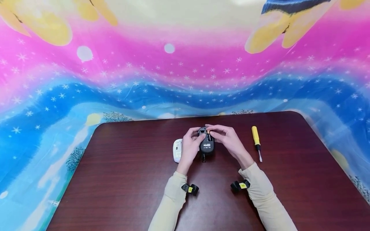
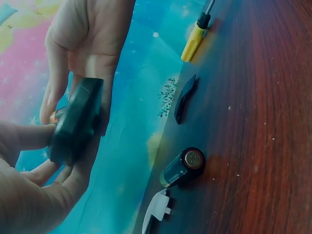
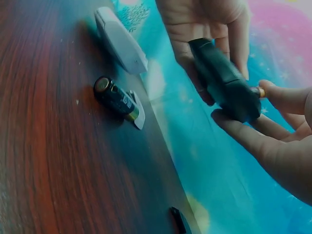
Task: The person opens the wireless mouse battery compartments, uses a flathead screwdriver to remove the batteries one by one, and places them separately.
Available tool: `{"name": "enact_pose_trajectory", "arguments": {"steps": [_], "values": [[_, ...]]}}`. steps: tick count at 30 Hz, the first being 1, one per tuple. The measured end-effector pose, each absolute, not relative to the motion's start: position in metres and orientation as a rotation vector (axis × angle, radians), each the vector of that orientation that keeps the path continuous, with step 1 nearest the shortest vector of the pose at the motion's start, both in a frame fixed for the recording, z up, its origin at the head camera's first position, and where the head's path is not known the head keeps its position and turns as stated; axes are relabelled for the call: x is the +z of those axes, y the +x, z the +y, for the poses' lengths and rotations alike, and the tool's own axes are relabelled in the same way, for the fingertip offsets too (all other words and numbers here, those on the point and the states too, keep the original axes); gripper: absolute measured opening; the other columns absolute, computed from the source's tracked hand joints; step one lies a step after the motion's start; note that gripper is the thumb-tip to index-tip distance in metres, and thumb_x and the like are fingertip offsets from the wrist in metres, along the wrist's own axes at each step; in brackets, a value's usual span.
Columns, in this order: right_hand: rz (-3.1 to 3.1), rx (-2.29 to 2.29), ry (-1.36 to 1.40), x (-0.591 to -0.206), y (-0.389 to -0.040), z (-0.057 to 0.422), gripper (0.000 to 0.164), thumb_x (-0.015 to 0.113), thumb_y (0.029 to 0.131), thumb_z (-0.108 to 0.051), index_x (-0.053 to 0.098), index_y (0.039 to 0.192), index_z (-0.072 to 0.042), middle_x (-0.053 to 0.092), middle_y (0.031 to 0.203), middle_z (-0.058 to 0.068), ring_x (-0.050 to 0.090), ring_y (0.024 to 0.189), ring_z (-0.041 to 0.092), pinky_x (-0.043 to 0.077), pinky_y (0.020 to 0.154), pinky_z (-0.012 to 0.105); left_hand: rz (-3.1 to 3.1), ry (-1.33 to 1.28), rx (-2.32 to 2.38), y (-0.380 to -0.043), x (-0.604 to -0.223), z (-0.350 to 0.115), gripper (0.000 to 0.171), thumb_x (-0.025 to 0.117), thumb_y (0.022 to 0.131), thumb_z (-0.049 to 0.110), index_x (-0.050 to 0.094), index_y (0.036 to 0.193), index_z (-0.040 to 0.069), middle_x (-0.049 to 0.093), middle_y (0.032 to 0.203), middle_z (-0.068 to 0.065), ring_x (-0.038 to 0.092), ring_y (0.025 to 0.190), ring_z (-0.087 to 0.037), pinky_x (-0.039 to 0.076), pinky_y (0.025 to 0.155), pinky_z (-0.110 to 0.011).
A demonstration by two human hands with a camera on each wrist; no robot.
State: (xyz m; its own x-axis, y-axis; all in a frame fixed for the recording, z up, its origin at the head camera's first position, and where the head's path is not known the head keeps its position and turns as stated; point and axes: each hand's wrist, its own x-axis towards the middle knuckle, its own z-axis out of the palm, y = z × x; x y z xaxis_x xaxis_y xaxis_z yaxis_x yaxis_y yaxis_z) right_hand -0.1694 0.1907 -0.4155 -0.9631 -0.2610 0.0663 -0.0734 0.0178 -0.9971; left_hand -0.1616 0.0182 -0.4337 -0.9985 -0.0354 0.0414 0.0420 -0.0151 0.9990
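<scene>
My left hand (image 1: 191, 142) grips a black computer mouse (image 1: 207, 147), held underside up with its battery slot uncovered. At that slot, the thumb of my right hand (image 1: 228, 138) is on the end of an orange-tipped battery (image 1: 208, 132), which pokes partly out of the mouse. The right fingers reach around the mouse's far end and edge. In the right wrist view the battery's tip (image 3: 262, 91) shows against the right thumb, while the mouse body (image 3: 226, 80) hangs between both hands. The rest of the battery is hidden.
A white mouse (image 1: 177, 150) lies left of the left hand. Below the hands, a dark battery (image 3: 116, 99) rests by a small white cover (image 3: 139, 109). A black cover piece (image 2: 186, 100) lies on the table (image 1: 130, 192). To the right is a yellow-handled screwdriver (image 1: 255, 138).
</scene>
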Motion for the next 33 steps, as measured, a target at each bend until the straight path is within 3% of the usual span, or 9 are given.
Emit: {"name": "enact_pose_trajectory", "arguments": {"steps": [3,6,12,15,21,28,33], "values": [[2.234,-2.015,-0.332,-0.415,-0.170,0.190,0.036,0.064,0.102,-0.006,0.063,0.137,0.004,0.061,0.140,0.022,0.068,0.113,0.018,0.056,0.089,0.026,-2.138,-0.008,-2.227,-0.162,-0.434,0.019,0.036,0.075,0.094,0.009,0.067,0.127,-0.002,0.071,0.116,-0.021,0.071,0.092,-0.024,0.057,0.076,-0.028],[2.324,-1.940,-0.337,-0.415,-0.172,0.190,0.037,0.067,0.101,-0.007,0.065,0.137,0.002,0.064,0.136,0.022,0.068,0.115,0.025,0.056,0.090,0.026,-2.126,-0.006,-2.230,-0.162,-0.433,0.019,0.036,0.075,0.093,0.009,0.068,0.126,-0.001,0.071,0.116,-0.020,0.071,0.090,-0.022,0.056,0.073,-0.025],[2.473,-1.871,-0.442,-0.417,-0.175,0.192,0.028,0.071,0.098,-0.005,0.073,0.125,0.001,0.064,0.138,0.017,0.059,0.130,0.031,0.051,0.102,0.043,-2.135,-0.002,-2.188,-0.162,-0.434,0.020,0.036,0.076,0.092,0.008,0.067,0.125,-0.002,0.071,0.114,-0.020,0.071,0.091,-0.027,0.058,0.077,-0.029],[2.484,-1.913,-0.479,-0.417,-0.175,0.192,0.024,0.073,0.095,-0.002,0.075,0.119,0.002,0.066,0.135,0.017,0.059,0.129,0.031,0.051,0.102,0.047,-2.147,0.003,-2.163,-0.162,-0.436,0.020,0.037,0.076,0.092,0.008,0.066,0.126,-0.004,0.071,0.114,-0.020,0.071,0.091,-0.028,0.059,0.079,-0.033],[2.551,-1.873,-0.461,-0.416,-0.173,0.193,0.017,0.076,0.094,-0.005,0.078,0.111,-0.002,0.073,0.115,0.012,0.065,0.113,0.026,0.053,0.094,0.029,-2.174,0.013,-2.142,-0.160,-0.436,0.021,0.037,0.076,0.091,0.008,0.067,0.125,-0.003,0.071,0.113,-0.019,0.071,0.090,-0.027,0.058,0.079,-0.033],[2.601,-1.744,-0.442,-0.411,-0.172,0.197,0.020,0.076,0.094,-0.005,0.076,0.114,-0.004,0.074,0.112,0.012,0.068,0.102,0.027,0.054,0.085,0.033,-2.170,0.011,-2.162,-0.160,-0.437,0.023,0.035,0.076,0.091,0.008,0.066,0.124,-0.002,0.071,0.112,-0.018,0.071,0.090,-0.026,0.058,0.080,-0.032],[2.620,-1.785,-0.417,-0.406,-0.170,0.199,0.017,0.076,0.094,-0.004,0.075,0.110,-0.001,0.074,0.109,0.014,0.069,0.101,0.026,0.054,0.084,0.027,-2.195,-0.006,-2.166,-0.158,-0.436,0.028,0.035,0.074,0.093,0.008,0.065,0.125,-0.002,0.070,0.114,-0.018,0.070,0.092,-0.027,0.058,0.082,-0.034]]}}
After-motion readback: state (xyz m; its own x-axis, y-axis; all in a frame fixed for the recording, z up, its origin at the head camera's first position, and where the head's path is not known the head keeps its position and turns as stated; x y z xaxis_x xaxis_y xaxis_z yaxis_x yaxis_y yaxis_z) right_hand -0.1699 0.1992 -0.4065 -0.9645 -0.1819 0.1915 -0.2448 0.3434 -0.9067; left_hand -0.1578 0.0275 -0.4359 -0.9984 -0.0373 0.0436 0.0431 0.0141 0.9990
